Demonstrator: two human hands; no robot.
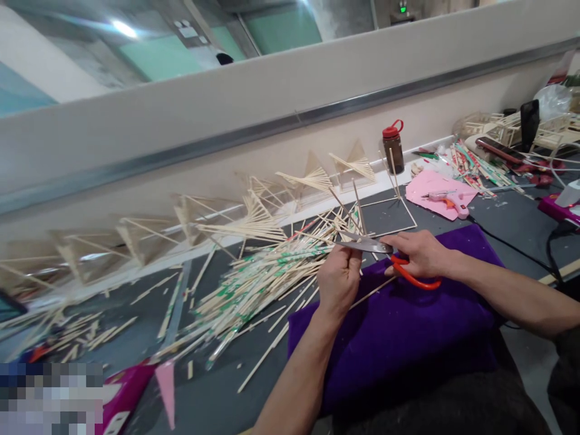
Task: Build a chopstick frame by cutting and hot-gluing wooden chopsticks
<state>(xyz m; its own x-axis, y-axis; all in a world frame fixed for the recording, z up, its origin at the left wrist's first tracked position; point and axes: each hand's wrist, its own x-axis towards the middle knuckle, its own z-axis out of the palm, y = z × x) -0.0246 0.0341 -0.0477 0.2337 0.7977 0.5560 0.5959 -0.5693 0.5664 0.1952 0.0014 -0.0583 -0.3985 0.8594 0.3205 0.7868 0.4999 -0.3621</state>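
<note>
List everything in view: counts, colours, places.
Table: one, dark grey, below the wall
Cloth: one, purple, near edge
Scissors: one, red-handled, over the cloth
Loose sticks: many, pale, centre and left
Wrappers: several, green-printed, among sticks
Stick frame: one, pale, beyond cloth
Stick models: several, pale, along wall
Bottle: one, brown, red-lidded, by wall
Sheet: one, pink, right
Glue gun: one, pale pink, on sheet
Triangle: one, pink, lower left
Clutter: uncounted, mixed, far right
Left hand: one, bare, by scissors
Right hand: one, bare, holding scissors
</note>
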